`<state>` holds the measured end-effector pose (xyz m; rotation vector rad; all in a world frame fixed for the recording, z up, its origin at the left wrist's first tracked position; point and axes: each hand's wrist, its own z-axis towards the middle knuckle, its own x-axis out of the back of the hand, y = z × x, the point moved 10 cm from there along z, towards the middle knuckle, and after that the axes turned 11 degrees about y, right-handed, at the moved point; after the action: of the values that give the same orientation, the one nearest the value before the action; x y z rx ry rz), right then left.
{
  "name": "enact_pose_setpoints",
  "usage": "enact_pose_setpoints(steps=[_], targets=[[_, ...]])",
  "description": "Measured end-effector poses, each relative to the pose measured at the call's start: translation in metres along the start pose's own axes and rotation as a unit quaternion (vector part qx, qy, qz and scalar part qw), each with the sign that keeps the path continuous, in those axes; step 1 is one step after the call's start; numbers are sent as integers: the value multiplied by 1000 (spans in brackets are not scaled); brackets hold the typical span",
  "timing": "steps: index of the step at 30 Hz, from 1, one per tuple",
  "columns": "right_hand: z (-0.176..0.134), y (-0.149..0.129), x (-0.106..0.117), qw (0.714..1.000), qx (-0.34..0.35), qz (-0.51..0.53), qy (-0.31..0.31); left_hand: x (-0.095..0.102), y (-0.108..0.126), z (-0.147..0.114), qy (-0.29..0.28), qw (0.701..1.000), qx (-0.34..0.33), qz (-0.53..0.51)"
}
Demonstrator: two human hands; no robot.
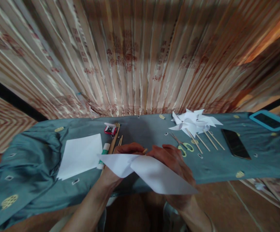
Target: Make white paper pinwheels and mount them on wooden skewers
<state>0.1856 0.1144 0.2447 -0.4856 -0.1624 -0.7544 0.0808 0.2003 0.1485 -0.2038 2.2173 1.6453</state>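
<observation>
A folded white paper pinwheel (151,172) is held up in front of me, its blades spread left and right. Behind its upper left edge, my left hand (127,149) has its fingers curled closed at the paper. My right hand (175,158) grips it from the right, fingers bent in toward the middle. Between the two hands shows the tip of a light wooden stick (145,150); the rest of it is hidden, and I cannot tell which hand holds it. The paper covers parts of both hands.
Left on the cloth-covered table (144,129) lie white paper sheets (80,156), a glue stick (103,156), wooden sticks (114,138) and a small red box (110,129). To the right are scissors (183,146), several stick-mounted pinwheels (193,120), a phone (236,144) and a blue-framed tablet (269,120).
</observation>
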Motion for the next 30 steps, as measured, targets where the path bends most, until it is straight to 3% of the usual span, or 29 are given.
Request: enact_pose_setpoints(steps=[13,24,30], targets=[[0,1,2,1000,1,-7,7,3,-11,0,8,998,53,-35],[-2,1,-1,1000,-4,-8,-9,0,-11,1,-14,999,42,-2],[0,-1,1,1000,1,-3,-2,0,-8,-2,1,999,45,17]])
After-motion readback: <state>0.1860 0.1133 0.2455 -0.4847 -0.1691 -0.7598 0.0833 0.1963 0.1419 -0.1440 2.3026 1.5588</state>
